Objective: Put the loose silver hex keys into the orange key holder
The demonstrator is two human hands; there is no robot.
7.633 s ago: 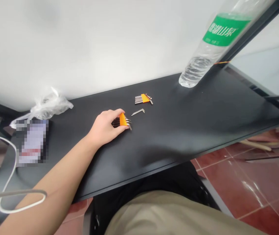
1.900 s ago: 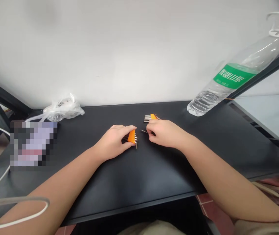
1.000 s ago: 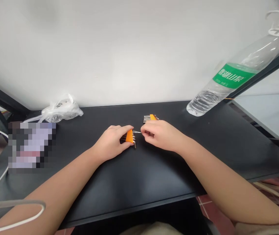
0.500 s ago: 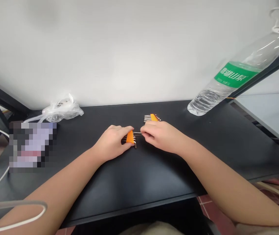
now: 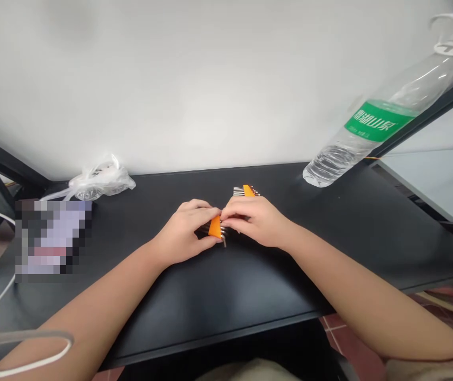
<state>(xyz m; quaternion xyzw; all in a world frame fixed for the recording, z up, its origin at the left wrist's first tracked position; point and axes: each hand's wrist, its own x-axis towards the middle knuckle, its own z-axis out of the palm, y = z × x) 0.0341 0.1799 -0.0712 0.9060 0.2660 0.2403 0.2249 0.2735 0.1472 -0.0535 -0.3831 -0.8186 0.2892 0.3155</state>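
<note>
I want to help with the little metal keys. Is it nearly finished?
Almost, it seems. No loose key lies on the black table. The left hand holds the near orange holder, and the right hand is pressed against it at its keys. The far orange holder lies behind the hands, untouched.

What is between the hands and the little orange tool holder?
Nothing visible. The left hand grips the orange holder on the black table, and the right hand has its fingertips right at the holder's metal keys. The second orange key set lies behind, out of the way.
</note>
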